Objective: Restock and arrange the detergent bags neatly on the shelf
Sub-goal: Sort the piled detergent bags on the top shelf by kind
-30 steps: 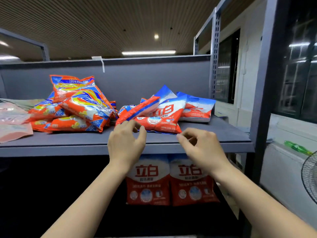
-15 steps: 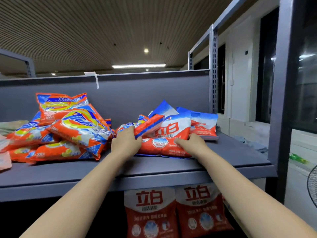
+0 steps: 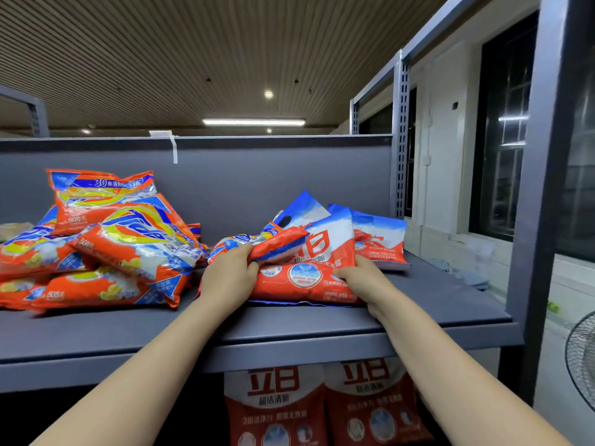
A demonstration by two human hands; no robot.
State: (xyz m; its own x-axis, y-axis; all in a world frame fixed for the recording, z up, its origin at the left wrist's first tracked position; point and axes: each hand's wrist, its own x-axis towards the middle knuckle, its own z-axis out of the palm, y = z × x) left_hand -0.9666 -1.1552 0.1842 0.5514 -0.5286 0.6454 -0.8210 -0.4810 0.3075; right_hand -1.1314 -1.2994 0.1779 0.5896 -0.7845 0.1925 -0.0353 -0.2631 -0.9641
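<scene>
Red-and-white detergent bag (image 3: 306,281), blue top, lying flat near the front of the grey shelf (image 3: 434,304); left hand (image 3: 230,278) grips its left end and a smaller orange bag (image 3: 277,243) stacked above, fingers curled; right hand (image 3: 363,280) grips its right edge, fingers curled under. Behind, a matching bag (image 3: 380,239) leans at the back. Left of these, a loose heap of orange Tide bags (image 3: 128,239). Below the shelf, two upright red bags (image 3: 322,407). Compared with half a second ago, both hands have closed more firmly on the bag.
</scene>
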